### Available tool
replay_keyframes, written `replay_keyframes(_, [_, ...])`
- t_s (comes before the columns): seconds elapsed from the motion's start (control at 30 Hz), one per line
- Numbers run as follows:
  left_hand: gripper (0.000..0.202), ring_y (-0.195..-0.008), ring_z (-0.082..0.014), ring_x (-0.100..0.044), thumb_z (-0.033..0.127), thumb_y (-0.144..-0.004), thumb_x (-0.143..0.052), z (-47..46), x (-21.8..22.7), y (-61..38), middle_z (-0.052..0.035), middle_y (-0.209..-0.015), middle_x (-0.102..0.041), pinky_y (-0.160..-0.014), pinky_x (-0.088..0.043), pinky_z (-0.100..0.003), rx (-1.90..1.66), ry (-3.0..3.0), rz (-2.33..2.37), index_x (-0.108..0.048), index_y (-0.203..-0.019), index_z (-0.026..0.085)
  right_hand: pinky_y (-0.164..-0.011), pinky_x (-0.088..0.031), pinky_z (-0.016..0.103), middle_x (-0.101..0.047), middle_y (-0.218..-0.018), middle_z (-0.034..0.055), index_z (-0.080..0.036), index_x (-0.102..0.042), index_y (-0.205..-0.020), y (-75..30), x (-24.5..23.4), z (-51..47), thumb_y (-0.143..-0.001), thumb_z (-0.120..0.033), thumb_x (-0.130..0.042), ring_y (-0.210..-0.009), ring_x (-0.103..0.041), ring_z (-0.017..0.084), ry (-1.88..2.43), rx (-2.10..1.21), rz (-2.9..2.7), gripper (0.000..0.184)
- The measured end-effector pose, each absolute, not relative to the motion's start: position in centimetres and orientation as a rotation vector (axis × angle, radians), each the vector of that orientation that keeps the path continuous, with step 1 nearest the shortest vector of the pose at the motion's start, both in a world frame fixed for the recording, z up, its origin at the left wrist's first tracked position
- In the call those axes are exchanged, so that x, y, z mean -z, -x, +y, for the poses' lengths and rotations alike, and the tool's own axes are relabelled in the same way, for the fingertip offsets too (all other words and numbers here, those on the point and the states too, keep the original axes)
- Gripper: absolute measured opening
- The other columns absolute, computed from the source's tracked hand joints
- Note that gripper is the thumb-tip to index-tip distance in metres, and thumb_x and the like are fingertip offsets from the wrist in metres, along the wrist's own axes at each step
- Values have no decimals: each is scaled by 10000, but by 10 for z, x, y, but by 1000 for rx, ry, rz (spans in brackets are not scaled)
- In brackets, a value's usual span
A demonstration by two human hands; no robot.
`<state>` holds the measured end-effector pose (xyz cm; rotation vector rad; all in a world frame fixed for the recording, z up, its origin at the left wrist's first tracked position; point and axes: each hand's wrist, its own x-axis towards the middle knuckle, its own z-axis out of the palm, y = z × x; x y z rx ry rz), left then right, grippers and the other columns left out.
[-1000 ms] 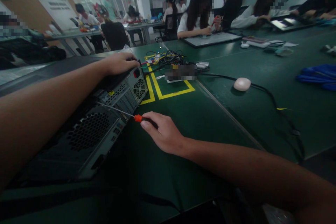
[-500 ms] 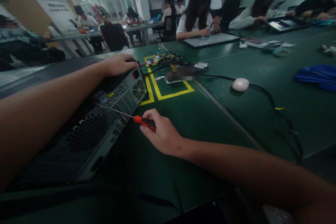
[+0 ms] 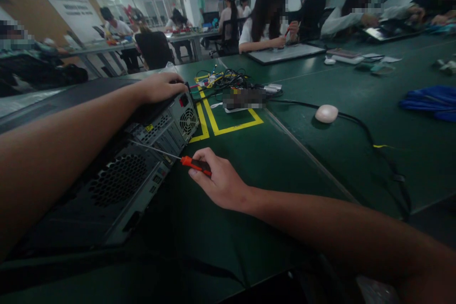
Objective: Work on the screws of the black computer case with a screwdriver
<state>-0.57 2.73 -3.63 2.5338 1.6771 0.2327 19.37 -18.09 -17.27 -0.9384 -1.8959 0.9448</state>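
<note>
A dark computer case [image 3: 142, 221] lies at the left, its metal back panel with a honeycomb vent and a round fan grille facing me. At its far top corner, my left hand [image 3: 161, 88] grips the edge, thumb along the rim and some fingertips hidden. My right hand [image 3: 223, 178] is closed around the red and black handle of a screwdriver [image 3: 185, 161]. The long thin shaft points left, and its tip meets the back panel near a slot-cover bracket, below the yellow label. Whether it sits in a screw is too small to tell.
A heap of black cables [image 3: 231, 78] lies beyond the case near yellow tape [image 3: 235, 129]. On the green table [image 3: 285, 171] are a pale computer mouse [image 3: 327, 113], a black cord and blue gloves [image 3: 432, 102]. Co-workers sit across the table, one with a flat panel [image 3: 285, 53].
The case, both hands and the screwdriver look nearly the same as before. In the background, a standing person has moved to the right, and a co-worker's hands at the right have shifted.
</note>
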Motion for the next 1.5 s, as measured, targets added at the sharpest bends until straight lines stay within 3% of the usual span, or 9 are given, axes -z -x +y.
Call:
replay_keyframes(0.23, [751,-1333,-403,-579,675,-816,-497,26,35,4,-107,-1388,-702,-1174,-434,-516,-243,-2532,1678,-702,-1412,267,-761,-448,341,-671,-987,26,-225,-568,-1153,-194,171,-183,-1016,-362,-584,-776,-591,179,957,-894,-1899,195])
replay_keyframes(0.43, [754,-1321,-389,-587,688,-820,-486,28,37,6,-110,-1389,-700,-1177,-429,-513,-245,-2535,1652,-699,-1415,276,-850,-479,359,-705,-1066,54,-209,-620,-1164,-195,170,-183,-1036,-347,-584,-909,-642,205,929,-872,-1913,191])
replay_keyframes(0.67, [781,-1310,-407,-593,706,-802,-503,28,36,5,-113,-1376,-706,-1158,-447,-497,-239,-2541,1678,-713,-1397,246,-849,-475,334,-691,-1007,50,-186,-671,-1142,-193,174,-180,-1101,-337,-503,-921,-646,193,865,-850,-1906,230])
replay_keyframes(0.77, [772,-1285,-404,-608,688,-809,-502,29,37,6,-121,-1362,-715,-1147,-454,-502,-253,-2533,1665,-710,-1403,240,-830,-479,335,-685,-988,41,-197,-640,-1152,-193,174,-180,-1097,-354,-495,-889,-639,190,861,-866,-1913,221])
replay_keyframes(0.87, [765,-1292,-401,-607,670,-816,-499,30,38,7,-122,-1365,-715,-1151,-452,-502,-254,-2534,1659,-700,-1418,242,-777,-488,336,-681,-968,25,-214,-571,-1211,-193,173,-182,-1029,-387,-599,-827,-631,191,900,-917,-1903,253])
replay_keyframes(0.97, [769,-1307,-405,-599,681,-814,-496,31,39,8,-118,-1378,-709,-1153,-452,-499,-255,-2545,1667,-705,-1411,243,-747,-487,336,-670,-951,13,-230,-536,-1176,-193,173,-183,-977,-336,-638,-798,-627,189,929,-945,-1891,247])
replay_keyframes(1.17, [800,-1317,-385,-601,703,-831,-453,31,38,7,-132,-1401,-691,-1171,-439,-473,-211,-2569,1676,-695,-1422,221,-776,-495,351,-658,-964,24,-234,-525,-1101,-193,172,-182,-994,-279,-595,-843,-636,195,912,-956,-1868,136])
replay_keyframes(1.5, [783,-1324,-410,-594,710,-820,-488,33,40,9,-130,-1395,-699,-1154,-445,-503,-247,-2571,1679,-712,-1406,241,-736,-472,327,-637,-929,11,-229,-532,-1109,-194,170,-183,-1010,-304,-597,-798,-603,183,921,-989,-1863,140])
